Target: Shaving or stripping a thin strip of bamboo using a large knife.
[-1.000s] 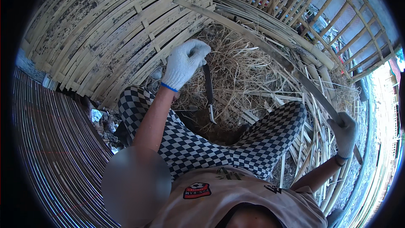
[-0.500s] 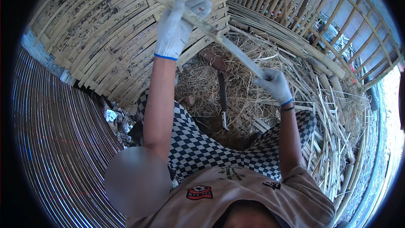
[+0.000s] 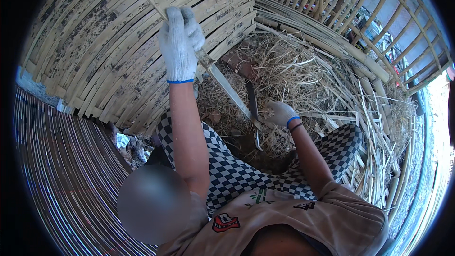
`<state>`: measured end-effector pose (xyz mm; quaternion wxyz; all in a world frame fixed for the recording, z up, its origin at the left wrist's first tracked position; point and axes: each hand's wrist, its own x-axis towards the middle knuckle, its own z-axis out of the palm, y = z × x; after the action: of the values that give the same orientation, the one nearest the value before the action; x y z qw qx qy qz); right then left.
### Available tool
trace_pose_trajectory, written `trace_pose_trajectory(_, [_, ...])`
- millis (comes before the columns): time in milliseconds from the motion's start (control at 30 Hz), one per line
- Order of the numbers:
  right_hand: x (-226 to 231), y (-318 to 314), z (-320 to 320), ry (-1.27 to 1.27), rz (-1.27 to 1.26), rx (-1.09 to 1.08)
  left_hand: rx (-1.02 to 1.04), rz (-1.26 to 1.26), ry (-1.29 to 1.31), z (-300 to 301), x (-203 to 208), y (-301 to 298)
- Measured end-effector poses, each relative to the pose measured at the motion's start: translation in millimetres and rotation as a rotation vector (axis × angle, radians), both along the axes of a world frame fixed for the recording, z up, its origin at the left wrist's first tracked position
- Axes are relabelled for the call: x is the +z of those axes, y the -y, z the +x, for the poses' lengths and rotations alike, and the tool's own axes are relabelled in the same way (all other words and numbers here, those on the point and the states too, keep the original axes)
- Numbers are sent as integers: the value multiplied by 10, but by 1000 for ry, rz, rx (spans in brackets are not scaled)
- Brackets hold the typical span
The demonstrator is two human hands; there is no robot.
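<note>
My left hand [image 3: 181, 42], in a white knitted glove with a blue cuff, is closed around a long pale bamboo strip [image 3: 227, 86]. The strip slants from the upper left down to the pile of shavings, with a node just below my grip. My right hand [image 3: 280, 114], gloved the same way, is low over the shavings, beside the strip's lower end and slightly apart from it. Its fingertips blend into the shavings, so their spread is unclear. A knife-like tool [image 3: 251, 99] with a dark blade lies partly behind the strip, near a reddish-brown block [image 3: 241, 66].
Curly bamboo shavings [image 3: 294, 73] are heaped between my checkered legs. A woven bamboo panel [image 3: 118, 42] stands at the left. Bamboo poles [image 3: 327, 50] and a slatted bamboo frame [image 3: 398, 28] are at the far right. Loose split strips [image 3: 372, 156] lie by my right knee.
My right hand has let go of the strip and moved down and left toward the tool. My left hand, holding the strip, has moved down and left; the strip's lower end has dropped.
</note>
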<state>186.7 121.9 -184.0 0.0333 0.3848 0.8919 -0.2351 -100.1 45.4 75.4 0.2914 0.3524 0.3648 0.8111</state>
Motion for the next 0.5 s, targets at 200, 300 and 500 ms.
trace_pose_trajectory(200, [177, -1114, -853, -25, 344, 6, 39, 41, -55, 35, -86, -178])
trace_pose_trajectory(300, [88, -1550, -1239, 129, 317, 31, 52, 78, -63, 129, -119, -271])
trace_pose_trajectory(500, [-192, -1962, -1163, 712, 287, 8, 42, 188, 28, 350, -227, -501])
